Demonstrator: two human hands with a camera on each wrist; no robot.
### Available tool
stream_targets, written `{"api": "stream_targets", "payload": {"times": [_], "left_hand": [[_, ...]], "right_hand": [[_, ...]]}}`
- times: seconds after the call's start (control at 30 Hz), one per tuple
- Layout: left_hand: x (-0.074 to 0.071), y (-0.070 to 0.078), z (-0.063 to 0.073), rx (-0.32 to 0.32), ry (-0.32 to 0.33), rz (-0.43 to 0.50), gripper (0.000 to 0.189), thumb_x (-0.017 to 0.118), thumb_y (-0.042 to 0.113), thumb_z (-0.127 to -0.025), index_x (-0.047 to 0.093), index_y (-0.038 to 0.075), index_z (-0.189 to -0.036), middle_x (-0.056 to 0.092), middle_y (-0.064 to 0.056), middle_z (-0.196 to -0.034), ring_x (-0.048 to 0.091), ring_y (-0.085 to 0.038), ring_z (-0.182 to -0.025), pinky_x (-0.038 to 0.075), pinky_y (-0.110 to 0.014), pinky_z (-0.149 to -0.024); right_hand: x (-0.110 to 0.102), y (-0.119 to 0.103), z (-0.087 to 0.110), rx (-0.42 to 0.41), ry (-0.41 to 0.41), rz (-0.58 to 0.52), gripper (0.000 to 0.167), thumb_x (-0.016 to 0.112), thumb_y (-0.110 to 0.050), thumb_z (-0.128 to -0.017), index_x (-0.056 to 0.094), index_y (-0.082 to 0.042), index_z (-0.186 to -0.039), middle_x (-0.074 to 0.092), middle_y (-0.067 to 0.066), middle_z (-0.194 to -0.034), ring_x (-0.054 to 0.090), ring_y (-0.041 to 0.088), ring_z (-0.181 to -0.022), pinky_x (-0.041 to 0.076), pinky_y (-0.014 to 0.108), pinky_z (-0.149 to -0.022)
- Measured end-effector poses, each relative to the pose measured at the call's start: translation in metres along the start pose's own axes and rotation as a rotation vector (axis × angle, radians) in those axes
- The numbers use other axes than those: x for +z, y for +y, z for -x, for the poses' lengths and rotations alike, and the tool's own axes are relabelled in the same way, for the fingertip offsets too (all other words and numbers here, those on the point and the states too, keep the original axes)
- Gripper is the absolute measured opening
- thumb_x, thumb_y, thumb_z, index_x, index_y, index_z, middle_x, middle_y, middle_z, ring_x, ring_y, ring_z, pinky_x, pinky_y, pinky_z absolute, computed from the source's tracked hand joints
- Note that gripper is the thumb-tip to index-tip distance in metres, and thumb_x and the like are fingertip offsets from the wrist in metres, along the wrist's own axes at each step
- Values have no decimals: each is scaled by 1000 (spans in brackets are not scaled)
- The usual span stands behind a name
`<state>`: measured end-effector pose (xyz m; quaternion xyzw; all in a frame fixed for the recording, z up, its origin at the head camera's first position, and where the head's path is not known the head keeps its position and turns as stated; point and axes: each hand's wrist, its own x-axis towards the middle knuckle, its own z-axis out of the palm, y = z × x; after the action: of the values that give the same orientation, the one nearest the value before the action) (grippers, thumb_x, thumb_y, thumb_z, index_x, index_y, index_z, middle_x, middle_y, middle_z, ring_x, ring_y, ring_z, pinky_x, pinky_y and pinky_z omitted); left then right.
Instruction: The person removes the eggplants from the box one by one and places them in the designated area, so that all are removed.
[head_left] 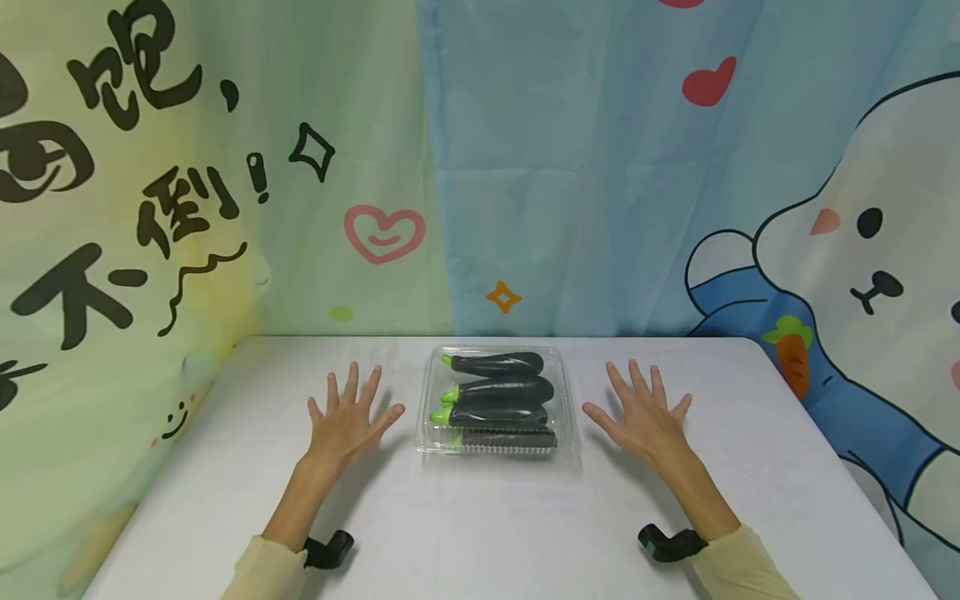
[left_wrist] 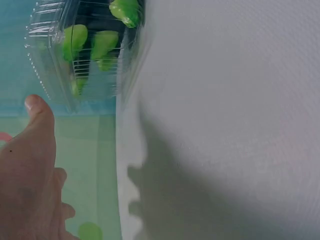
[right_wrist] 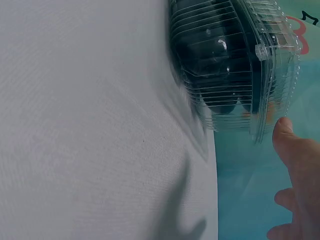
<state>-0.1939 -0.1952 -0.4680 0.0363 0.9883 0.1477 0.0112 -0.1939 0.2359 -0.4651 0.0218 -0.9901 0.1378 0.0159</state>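
A clear plastic clamshell box point(head_left: 572, 417) lies on the table with several dark eggplants point(head_left: 506, 389) inside, their green stem ends pointing left. To the left of the box, my left hand point(head_left: 347, 429) hovers above the table with its fingers spread and holds nothing. My right hand point(head_left: 647, 421) is likewise spread on the box's other side, apart from it. In the left wrist view, the green stems point(left_wrist: 104, 44) show through the box wall, beyond the thumb point(left_wrist: 40, 117). The right wrist view shows the rounded dark ends of the eggplants point(right_wrist: 215, 55) through the ribbed plastic.
The box stands near the back edge of a white table point(head_left: 495, 533). Behind the table hangs a printed curtain point(head_left: 570, 208) with a cartoon bear, hearts and black lettering. Small black devices point(head_left: 330, 550) are strapped to both wrists, below pale yellow sleeves point(head_left: 266, 571).
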Motion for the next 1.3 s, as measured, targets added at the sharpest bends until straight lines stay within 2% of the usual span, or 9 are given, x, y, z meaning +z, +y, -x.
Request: {"api": "stream_targets", "payload": {"times": [0.53, 1.0, 1.3], "left_hand": [[1, 2, 1, 9, 11, 19, 85, 37, 70, -92, 10, 23, -157, 5, -17, -163, 4, -52, -147, 7, -80, -105], [2, 5, 0, 1, -16, 56, 83, 37, 68, -93, 6, 25, -157, 5, -15, -164, 1, -49, -148, 6, -77, -107], [2, 14, 3, 23, -98, 237, 77, 32, 66, -96, 6, 27, -158, 4, -13, -165, 1, -47, -148, 8, -75, -109]], "right_hand": [[2, -1, 0, -2, 5, -39, 91, 45, -70, -88, 24, -11, -154, 18, 28, -158, 10, 56, -144, 5, 84, -99], [2, -3, 1, -14, 14, -68, 90, 45, -69, -89, 24, -10, -154, 19, 29, -158, 12, 55, -144, 6, 82, -102], [4, -8, 2, -20, 10, -126, 86, 47, -65, -91, 24, -11, -154, 21, 27, -158, 14, 52, -144, 9, 79, -105]]}}
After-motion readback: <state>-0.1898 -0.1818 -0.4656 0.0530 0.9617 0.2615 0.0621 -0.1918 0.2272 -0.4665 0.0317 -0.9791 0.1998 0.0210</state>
